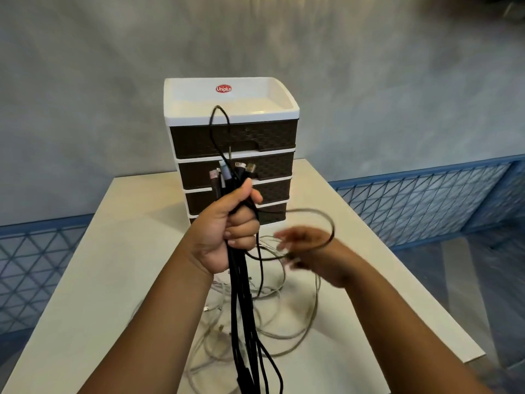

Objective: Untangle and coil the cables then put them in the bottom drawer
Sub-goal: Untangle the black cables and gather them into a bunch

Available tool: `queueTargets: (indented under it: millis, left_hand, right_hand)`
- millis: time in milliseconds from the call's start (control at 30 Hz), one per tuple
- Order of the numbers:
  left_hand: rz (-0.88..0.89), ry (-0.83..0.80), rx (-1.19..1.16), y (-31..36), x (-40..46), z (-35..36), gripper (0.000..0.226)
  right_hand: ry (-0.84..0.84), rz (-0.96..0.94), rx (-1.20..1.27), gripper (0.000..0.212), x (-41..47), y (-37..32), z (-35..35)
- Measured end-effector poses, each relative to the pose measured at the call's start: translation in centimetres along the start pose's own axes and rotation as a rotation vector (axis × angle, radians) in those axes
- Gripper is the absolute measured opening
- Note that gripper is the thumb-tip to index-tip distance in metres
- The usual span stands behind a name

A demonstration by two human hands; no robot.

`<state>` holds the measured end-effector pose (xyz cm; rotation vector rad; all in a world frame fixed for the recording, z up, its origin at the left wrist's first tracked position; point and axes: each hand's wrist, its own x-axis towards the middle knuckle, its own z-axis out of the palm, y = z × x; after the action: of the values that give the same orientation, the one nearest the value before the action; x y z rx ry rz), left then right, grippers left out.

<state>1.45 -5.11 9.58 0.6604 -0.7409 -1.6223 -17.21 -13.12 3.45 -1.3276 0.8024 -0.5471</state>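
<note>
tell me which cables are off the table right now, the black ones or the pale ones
The black cables: the left hand grips them as an upright bundle, plugs on top. The pale cables lie in a loose tangle on the table.

Two bare forearms, no sleeves in view. Left hand (227,231) with short, pale fingernails, no rings or watch showing. Right hand (305,248) blurred, wrist bare, nails pale.

1. The right hand (301,245) is blurred, so its grip on the cable loop (309,223) cannot be read.
2. The black cables (244,308) are cut off by the bottom edge.
3. The bottom drawer (270,216) is mostly hidden behind the left hand (227,226) (only a corner shows).
4. The plugs (233,170) are too small to identify.
</note>
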Motion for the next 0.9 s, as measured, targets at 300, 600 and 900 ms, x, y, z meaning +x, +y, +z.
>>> queueTargets:
  millis: [300, 600, 900]
  left_hand:
    - [0.057, 0.018, -0.032, 0.3, -0.9, 0.5, 0.035]
    - [0.171, 0.107, 0.163, 0.2, -4.0, 3.8, 0.034]
    - [0.143, 0.223, 0.309, -3.5, -7.5, 10.1, 0.027]
  right_hand:
    - [-0.191, -0.127, -0.226, 0.015, -1.7, 2.5, 3.0]
    - [-0.123, -0.195, -0.054, 0.021, -7.2, 2.0, -1.6]
    - [-0.197, -0.183, -0.231, 0.018, -14.3, 2.3, -3.0]
